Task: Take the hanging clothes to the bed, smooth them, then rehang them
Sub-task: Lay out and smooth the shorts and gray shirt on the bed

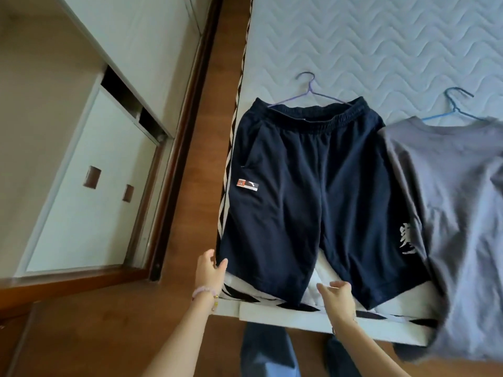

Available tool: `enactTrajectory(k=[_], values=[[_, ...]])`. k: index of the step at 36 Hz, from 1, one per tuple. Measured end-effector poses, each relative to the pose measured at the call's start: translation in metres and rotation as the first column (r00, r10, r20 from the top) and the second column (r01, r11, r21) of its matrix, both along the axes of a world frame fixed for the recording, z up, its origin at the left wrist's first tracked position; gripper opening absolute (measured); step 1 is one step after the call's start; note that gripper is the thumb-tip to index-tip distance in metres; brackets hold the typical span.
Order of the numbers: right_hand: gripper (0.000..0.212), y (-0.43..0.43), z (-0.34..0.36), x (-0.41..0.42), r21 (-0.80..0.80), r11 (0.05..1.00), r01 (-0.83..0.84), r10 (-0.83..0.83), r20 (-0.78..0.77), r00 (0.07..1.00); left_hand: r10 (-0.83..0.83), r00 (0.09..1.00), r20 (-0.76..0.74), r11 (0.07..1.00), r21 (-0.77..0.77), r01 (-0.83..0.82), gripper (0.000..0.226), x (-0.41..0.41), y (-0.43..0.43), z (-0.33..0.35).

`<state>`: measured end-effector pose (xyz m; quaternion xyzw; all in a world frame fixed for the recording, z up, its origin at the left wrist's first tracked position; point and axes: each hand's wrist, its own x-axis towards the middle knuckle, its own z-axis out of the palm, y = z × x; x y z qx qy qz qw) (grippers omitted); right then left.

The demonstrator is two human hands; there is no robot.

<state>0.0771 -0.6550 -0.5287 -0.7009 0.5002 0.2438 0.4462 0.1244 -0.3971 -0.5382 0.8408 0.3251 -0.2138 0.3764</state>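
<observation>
Navy shorts [304, 191] lie flat on the bed [381, 44], waistband away from me, on a purple hanger [309, 89]. A grey T-shirt [460, 219] on a blue hanger [454, 104] lies to their right, its hem hanging over the bed's near edge. My left hand [209, 270] touches the outer hem corner of the left leg, fingers apart. At the inner hem of that same leg is my right hand [336, 295], fingers spread, holding nothing.
The white quilted mattress has a black-and-white patterned border [231, 148] along its left and near edges. A wardrobe with white sliding doors [89, 186] stands to the left across a strip of wooden floor [196, 164]. My legs show below the bed edge.
</observation>
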Motion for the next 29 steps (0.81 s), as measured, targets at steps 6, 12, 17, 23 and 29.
enactTrajectory(k=[6, 12, 17, 23, 29], values=[[0.039, 0.035, -0.009, 0.029, 0.285, 0.948, 0.14, -0.147, 0.003, 0.989, -0.144, 0.981, -0.13, 0.989, -0.042, 0.14, 0.032, 0.03, 0.012, -0.02], [0.036, 0.037, -0.012, 0.033, 0.258, 0.961, 0.1, -0.097, -0.023, 0.995, 0.057, 0.998, -0.038, 0.984, -0.164, -0.062, 0.038, 0.026, 0.018, -0.007], [0.026, 0.04, -0.009, 0.021, 0.37, 0.926, 0.071, -0.061, -0.04, 0.997, 0.395, 0.917, 0.058, 0.9, -0.227, -0.373, 0.019, -0.002, 0.032, 0.005], [0.028, 0.056, -0.011, 0.021, 0.351, 0.935, -0.045, 0.067, -0.051, 0.997, 0.512, 0.859, 0.009, 0.85, -0.144, -0.506, 0.03, -0.012, 0.041, -0.002], [0.026, 0.038, -0.01, 0.021, 0.337, 0.911, -0.238, 0.276, -0.07, 0.958, 0.296, 0.953, -0.067, 0.952, 0.1, -0.289, 0.023, 0.003, 0.034, -0.008]])
